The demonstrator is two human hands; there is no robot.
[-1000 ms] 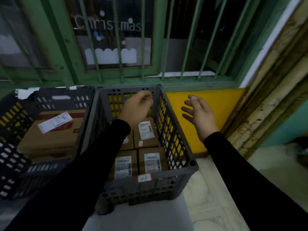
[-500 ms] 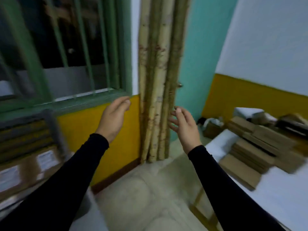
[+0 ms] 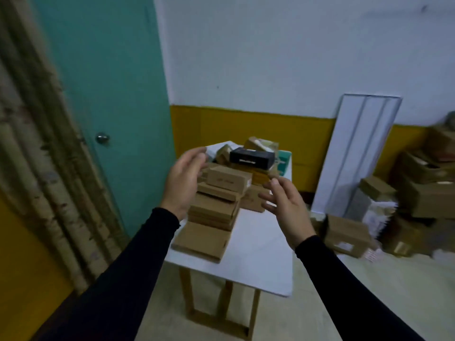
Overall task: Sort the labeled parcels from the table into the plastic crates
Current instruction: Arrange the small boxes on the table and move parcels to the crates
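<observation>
A white table (image 3: 261,252) carries a stack of flat brown cardboard parcels (image 3: 214,210), with a small brown box (image 3: 227,180) on top and a black box (image 3: 251,157) further back. Both my hands are raised in front of the stack and hold nothing. My left hand (image 3: 183,182) hovers at the stack's left side with straight fingers. My right hand (image 3: 286,205) hovers to the right of the stack, fingers spread. The plastic crates are out of view.
A teal door (image 3: 105,94) and a patterned curtain (image 3: 37,156) stand on the left. A white panel (image 3: 357,153) leans on the wall to the right. Several cardboard boxes (image 3: 418,193) are piled on the floor at the right.
My view has swung right from the crates by the window, past the curtain, to the table of parcels. Both hands stayed empty and now flank the stack.
</observation>
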